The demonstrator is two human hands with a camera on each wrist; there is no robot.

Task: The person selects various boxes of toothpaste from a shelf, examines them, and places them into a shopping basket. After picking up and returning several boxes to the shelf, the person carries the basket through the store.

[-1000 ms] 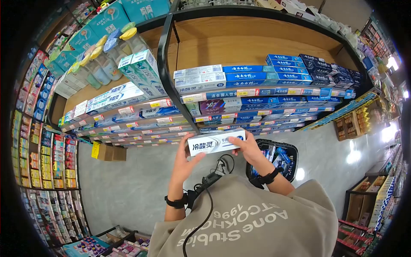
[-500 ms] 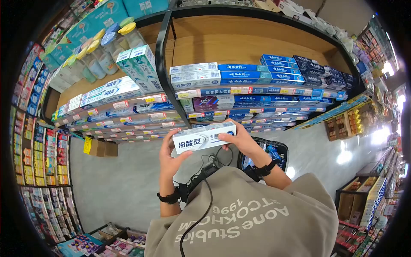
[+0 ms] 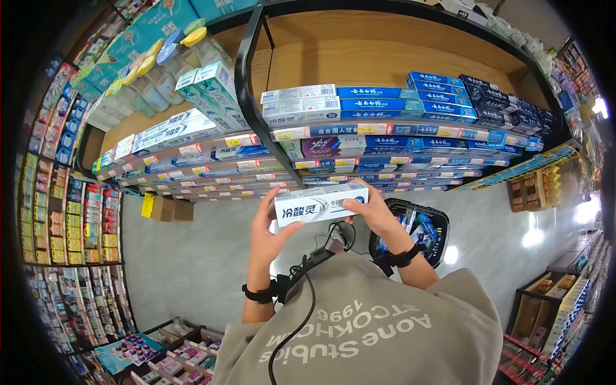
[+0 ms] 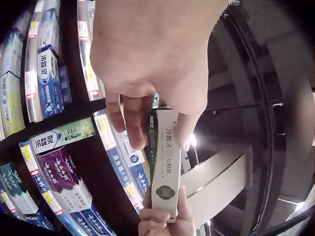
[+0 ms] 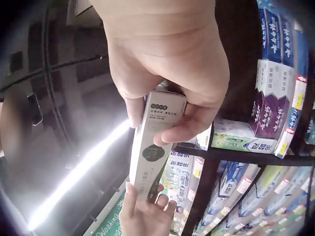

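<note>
A long white toothpaste box with dark Chinese lettering is held level in front of the shelves, one hand at each end. My left hand grips its left end, fingers behind and thumb underneath. My right hand pinches the right end. In the left wrist view the toothpaste box runs away from my left hand to the other hand's fingertips. The right wrist view shows the toothpaste box under my right hand, dark printed side toward the camera.
Dark metal shelves with wooden backs carry rows of blue, white and purple toothpaste boxes. A black shopping basket with several packs stands on the grey floor at my right. More stocked racks line the aisle at left.
Both hands and the box have shifted slightly right and up in the head view against half a second ago. The hold on both ends is the same.
</note>
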